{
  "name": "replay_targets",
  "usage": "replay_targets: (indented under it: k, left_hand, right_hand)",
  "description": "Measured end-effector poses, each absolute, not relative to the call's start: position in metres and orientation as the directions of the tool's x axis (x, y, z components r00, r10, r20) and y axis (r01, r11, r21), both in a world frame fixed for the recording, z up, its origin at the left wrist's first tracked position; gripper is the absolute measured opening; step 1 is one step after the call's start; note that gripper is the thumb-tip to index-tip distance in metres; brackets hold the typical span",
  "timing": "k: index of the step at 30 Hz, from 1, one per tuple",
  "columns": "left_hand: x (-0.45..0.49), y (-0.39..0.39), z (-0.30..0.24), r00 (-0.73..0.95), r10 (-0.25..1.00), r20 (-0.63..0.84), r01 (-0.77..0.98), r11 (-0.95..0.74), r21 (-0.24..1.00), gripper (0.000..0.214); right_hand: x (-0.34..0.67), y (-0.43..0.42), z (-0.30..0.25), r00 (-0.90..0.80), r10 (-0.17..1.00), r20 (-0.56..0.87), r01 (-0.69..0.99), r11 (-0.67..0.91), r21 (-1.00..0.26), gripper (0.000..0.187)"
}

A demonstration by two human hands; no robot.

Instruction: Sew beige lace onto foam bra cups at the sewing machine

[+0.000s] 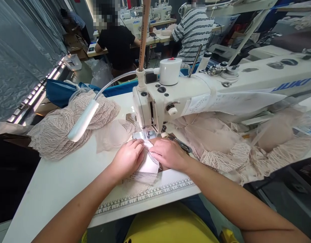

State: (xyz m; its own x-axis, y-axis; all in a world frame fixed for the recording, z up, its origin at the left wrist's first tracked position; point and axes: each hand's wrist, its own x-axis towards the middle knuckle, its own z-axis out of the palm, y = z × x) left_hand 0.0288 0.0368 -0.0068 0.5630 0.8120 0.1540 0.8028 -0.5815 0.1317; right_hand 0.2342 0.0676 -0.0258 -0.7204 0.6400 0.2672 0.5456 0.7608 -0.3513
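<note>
A pale piece of lace-edged fabric [148, 165] lies under the needle area of a white sewing machine [150, 101]. On its left edge, my left hand [129, 157] is closed, fingers curled and pressing the cloth close to the presser foot [146, 135]. My right hand [169, 153] grips the fabric's right side, its fingertips almost meeting the left ones. The fingers partly cover the seam. Just behind my right hand rest thread snips [182, 144]. A sheer beige fabric piece [112, 133] lies flat left of the needle.
Stacked beige lace pieces [61, 131] sit on the left of the white table [56, 182], under a lamp head [83, 121]. More lace garments [221, 141] are heaped at right. A printed ruler strip [145, 197] runs along the front edge. Several people sit or bend farther back.
</note>
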Motion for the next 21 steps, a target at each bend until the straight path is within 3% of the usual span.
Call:
replay_targets:
  k: [6,12,21]
  left_hand:
    - [0.027,0.041,-0.003,0.613,0.782,0.111,0.779,-0.622,0.077,0.023]
    - [0.025,0.048,-0.003,0.666,0.74,0.097,0.741,-0.671,0.03,0.037]
    - [0.021,0.06,-0.007,0.661,0.745,0.086,0.746,-0.665,0.035,0.041]
  right_hand:
    - [0.232,0.067,-0.027,-0.68,0.686,0.259,0.606,0.724,-0.329,0.014]
    - [0.23,0.067,-0.025,-0.664,0.714,0.22,0.667,0.699,-0.257,0.015]
    - [0.225,0.07,-0.027,-0.625,0.757,0.19,0.732,0.653,-0.192,0.021]
